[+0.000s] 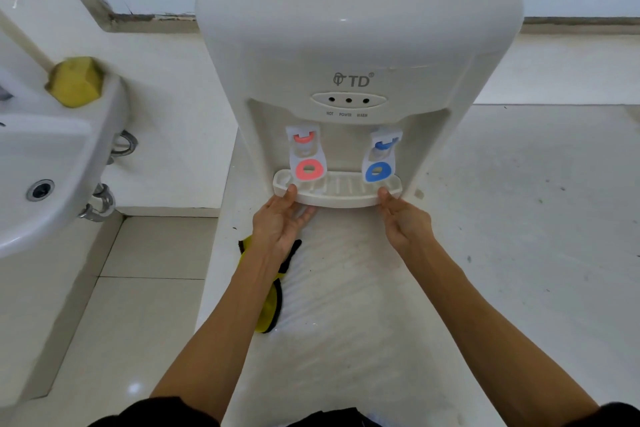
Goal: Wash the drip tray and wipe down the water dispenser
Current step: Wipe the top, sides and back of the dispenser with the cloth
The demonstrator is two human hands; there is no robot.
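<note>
A sponge (pixel 74 81) sits on the sink (pixel 41 156). The left hand (pixel 280 218) grips the tray (pixel 337 189) at its left end, thumb on top; the right hand (pixel 403 218) grips the right end. The tray sits under the dispenser (pixel 356 45) taps.

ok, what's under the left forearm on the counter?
A yellow cloth with black trim lies on the counter under the left hand and forearm. The arm covers its middle, so its full shape can't be seen.
</note>
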